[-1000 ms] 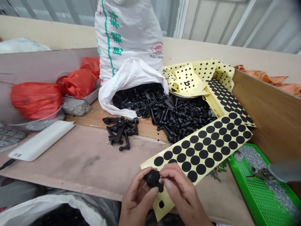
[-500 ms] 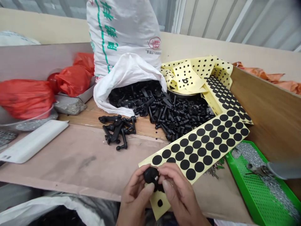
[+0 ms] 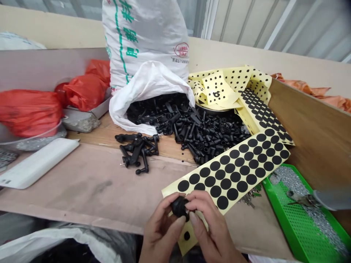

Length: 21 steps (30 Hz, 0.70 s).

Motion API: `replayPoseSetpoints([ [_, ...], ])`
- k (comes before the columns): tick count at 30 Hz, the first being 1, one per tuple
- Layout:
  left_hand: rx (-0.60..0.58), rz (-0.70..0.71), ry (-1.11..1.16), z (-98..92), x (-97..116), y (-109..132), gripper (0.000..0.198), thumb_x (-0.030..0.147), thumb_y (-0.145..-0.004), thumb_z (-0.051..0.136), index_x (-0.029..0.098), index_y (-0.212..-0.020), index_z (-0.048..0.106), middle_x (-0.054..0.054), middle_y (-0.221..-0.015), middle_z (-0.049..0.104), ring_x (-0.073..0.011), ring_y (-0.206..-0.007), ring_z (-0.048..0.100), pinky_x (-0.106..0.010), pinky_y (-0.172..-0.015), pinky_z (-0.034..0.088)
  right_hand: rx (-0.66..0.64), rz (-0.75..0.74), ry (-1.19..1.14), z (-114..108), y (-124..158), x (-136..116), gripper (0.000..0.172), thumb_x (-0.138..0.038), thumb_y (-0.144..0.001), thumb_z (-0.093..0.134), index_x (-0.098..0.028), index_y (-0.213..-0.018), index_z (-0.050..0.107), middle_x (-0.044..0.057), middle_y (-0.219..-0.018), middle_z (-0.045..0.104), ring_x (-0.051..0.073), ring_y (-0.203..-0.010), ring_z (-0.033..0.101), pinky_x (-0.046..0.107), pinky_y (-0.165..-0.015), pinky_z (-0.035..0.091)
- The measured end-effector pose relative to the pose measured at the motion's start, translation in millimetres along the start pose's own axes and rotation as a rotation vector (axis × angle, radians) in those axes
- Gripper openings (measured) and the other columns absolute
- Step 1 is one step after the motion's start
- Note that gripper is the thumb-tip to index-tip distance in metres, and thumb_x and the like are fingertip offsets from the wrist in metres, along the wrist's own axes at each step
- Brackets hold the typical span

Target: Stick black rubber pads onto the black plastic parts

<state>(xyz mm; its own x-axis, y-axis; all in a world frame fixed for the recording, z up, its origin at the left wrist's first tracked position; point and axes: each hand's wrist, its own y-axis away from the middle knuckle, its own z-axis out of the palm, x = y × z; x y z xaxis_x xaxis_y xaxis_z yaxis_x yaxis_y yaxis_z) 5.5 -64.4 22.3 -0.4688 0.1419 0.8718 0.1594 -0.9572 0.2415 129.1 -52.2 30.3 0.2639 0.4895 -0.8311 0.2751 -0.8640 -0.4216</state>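
My left hand (image 3: 164, 226) closes its thumb and fingers around a small black plastic part (image 3: 178, 206) with a rounded end. From the other side, my right hand (image 3: 210, 228) pinches the same part, with its fingertips at a small shiny spot. The fingers hide much of the part's shape. Under the hands lies a small yellow backing strip (image 3: 187, 245) with a black dot on it. Just beyond them, a yellow sheet of round black stickers (image 3: 230, 168) lies at a slant on the table.
Several black crank-like handles (image 3: 138, 151) lie left of centre. Behind them, a white sack (image 3: 148, 40) spills black parts (image 3: 216, 135). At right stands a green tray (image 3: 296, 219) of small metal pieces. Red bags (image 3: 30, 111) and a white bar (image 3: 41, 162) are at left.
The black part has turned in my fingers, and its pale metal spot shows less. Both hands have shifted slightly to the right. Things on the table look the same.
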Motion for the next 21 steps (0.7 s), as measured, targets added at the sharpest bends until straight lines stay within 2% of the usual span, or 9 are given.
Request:
replayPoseSetpoints([
  [6, -0.05, -0.05, 0.009, -14.7, -5.8, -8.8, 0.032, 0.031, -0.068, 0.077, 0.023, -0.097, 0.068, -0.004, -0.102, 0.071, -0.0183, -0.095, 0.066, -0.018, -0.079, 0.053, -0.062, -0.022, 0.002, -5.9, 3.6, -3.3, 0.032, -0.009, -0.091, 0.038, -0.024, -0.117, 0.048, 0.009, -0.115, 0.053, 0.018, -0.107, 0.054, 0.03, -0.089, 0.048],
  [11, -0.087, -0.038, -0.013, -16.3, -4.6, -10.4, 0.032, 0.03, -0.068, 0.076, 0.022, -0.097, 0.068, -0.005, -0.102, 0.07, -0.0199, -0.093, 0.066, -0.021, -0.077, 0.054, 0.016, 0.045, -0.021, -14.9, -2.9, -4.0, 0.02, -0.012, -0.092, 0.039, -0.022, -0.103, 0.053, 0.007, -0.1, 0.058, 0.018, -0.097, 0.057, 0.029, -0.081, 0.049],
  [14, -0.081, -0.008, -0.026, -11.2, -2.1, -7.0, 0.031, 0.03, -0.066, 0.077, 0.022, -0.095, 0.069, -0.005, -0.101, 0.07, -0.0195, -0.086, 0.067, -0.022, -0.073, 0.055, -0.053, 0.062, 0.035, -18.7, -10.7, -4.6, 0.017, -0.012, -0.092, 0.039, -0.02, -0.096, 0.055, 0.005, -0.092, 0.057, 0.015, -0.086, 0.057, 0.027, -0.074, 0.048],
  [17, -0.123, -0.018, -0.085, -8.9, 0.3, -5.3, 0.032, 0.032, -0.066, 0.077, 0.023, -0.096, 0.069, -0.006, -0.101, 0.07, -0.0202, -0.082, 0.068, -0.023, -0.07, 0.055, -0.132, 0.052, 0.127, -21.4, -15.5, -6.3, 0.016, -0.011, -0.092, 0.04, -0.018, -0.095, 0.054, 0.005, -0.089, 0.056, 0.015, -0.081, 0.056, 0.027, -0.072, 0.047],
  [21, -0.14, -0.02, -0.141, -9.5, 2.9, -5.9, 0.032, 0.032, -0.068, 0.074, 0.023, -0.099, 0.068, -0.006, -0.102, 0.069, -0.0201, -0.08, 0.067, -0.023, -0.067, 0.055, -0.201, -0.015, 0.343, -26.1, -16.3, -10.5, 0.02, -0.009, -0.091, 0.036, -0.017, -0.096, 0.054, 0.005, -0.082, 0.057, 0.017, -0.075, 0.056, 0.028, -0.066, 0.047],
])
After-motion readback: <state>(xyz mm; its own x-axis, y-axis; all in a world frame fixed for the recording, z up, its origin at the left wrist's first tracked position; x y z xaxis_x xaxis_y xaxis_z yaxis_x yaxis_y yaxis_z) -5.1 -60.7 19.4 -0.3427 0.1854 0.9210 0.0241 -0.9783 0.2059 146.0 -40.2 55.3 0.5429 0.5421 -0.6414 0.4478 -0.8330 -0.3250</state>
